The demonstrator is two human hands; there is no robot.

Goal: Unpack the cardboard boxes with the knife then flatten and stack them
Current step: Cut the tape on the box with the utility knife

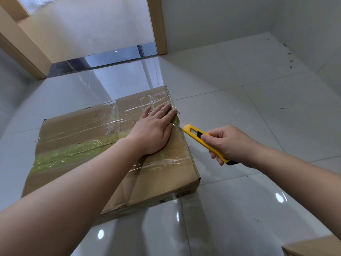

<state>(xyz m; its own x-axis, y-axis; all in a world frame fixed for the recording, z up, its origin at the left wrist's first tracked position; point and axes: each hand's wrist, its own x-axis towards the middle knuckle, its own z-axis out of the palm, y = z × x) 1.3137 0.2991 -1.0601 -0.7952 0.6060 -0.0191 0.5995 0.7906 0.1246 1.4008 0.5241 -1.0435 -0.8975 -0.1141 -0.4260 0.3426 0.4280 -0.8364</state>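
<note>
One hand (154,131) flat on box (77,137) — knife (206,142) beside.

Floor (239,111): glossy white tiles with thin grout lines; round light glints showed near.
Walls (221,24): plain white, meeting in a corner far right.
Doorway (103,43): far left, framed in tan wood, with a dark sill strip at its foot.
Specks (289,60): small dark bits lay along the right wall's base.
Light: soft, even, daylight-like.

Glossy white tiled floor (239,108), wooden door frame (159,24)
</note>
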